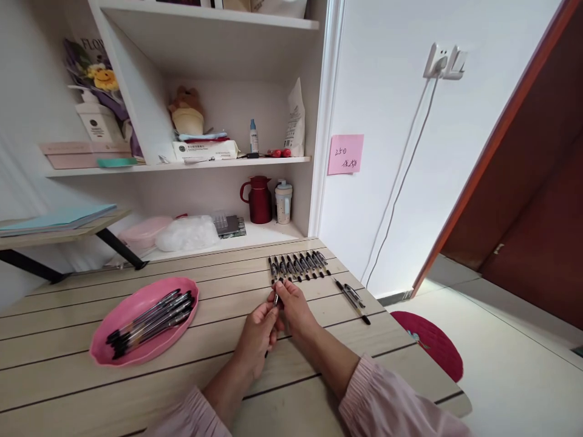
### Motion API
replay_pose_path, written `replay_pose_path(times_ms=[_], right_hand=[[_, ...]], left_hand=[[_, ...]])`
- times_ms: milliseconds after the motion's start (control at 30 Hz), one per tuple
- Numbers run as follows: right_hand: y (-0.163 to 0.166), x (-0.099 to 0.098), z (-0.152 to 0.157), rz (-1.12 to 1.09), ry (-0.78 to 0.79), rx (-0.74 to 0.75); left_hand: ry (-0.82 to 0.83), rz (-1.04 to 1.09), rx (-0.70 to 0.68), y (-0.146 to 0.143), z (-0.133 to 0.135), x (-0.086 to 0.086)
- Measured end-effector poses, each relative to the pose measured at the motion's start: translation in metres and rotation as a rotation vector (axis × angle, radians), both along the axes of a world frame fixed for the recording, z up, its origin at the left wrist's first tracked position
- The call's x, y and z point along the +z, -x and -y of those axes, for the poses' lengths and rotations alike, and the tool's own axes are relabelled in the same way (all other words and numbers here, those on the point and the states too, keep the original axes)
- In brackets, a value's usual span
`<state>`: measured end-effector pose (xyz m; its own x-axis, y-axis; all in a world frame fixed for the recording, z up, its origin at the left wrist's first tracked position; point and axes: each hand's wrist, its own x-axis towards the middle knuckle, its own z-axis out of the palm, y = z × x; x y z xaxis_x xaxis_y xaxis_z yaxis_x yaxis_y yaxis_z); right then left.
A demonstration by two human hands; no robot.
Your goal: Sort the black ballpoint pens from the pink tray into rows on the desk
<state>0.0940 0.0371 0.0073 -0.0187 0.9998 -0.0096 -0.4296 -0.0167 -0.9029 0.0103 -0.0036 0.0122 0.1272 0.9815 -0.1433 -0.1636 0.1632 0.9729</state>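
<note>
Both hands meet over the table [218,388], fingers closed around one pen [276,298]. My left hand [255,332] grips its lower part, and the dark end pokes out below the fingers. The fingers of my right hand [296,308] pinch the upper end; much of the pen is hidden. Just beyond the hands, several black and clear pens [298,266] lie side by side in a row. To the right rests an uncapped pen [351,302] with a cap [354,295] beside it. A pink oval tray [102,315] at left holds a bundle of similar pens [152,321].
Shelves behind the table hold a red jug [260,200], a pale tumbler [283,202] and a white plastic bag [187,233]. A small raised stand [104,221] with papers is at the left. The table's right edge drops to the floor near a red round mat [430,343].
</note>
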Motion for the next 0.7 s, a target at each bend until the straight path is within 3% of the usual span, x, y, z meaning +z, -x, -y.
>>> replay_pose_path(times_ms=[133, 267, 367, 533, 700], right_hand=[[-0.005, -0.003, -0.003, -0.066, 0.044, -0.028], [-0.025, 0.008, -0.017, -0.158, 0.036, -0.194], [-0.041, 0.014, -0.025, -0.153, 0.024, -0.251], [-0.039, 0.011, -0.021, 0.222, -0.021, -0.184], [-0.031, 0.002, -0.017, 0.456, -0.020, -0.116]], left_hand=[[0.093, 0.080, -0.106, 0.002, 0.001, -0.002], [0.231, 0.181, -0.282, 0.006, 0.010, 0.001], [0.244, 0.208, -0.299, 0.006, 0.014, 0.001], [0.196, 0.237, -0.249, 0.005, 0.013, 0.000], [0.154, 0.287, -0.159, 0.006, 0.010, 0.000]])
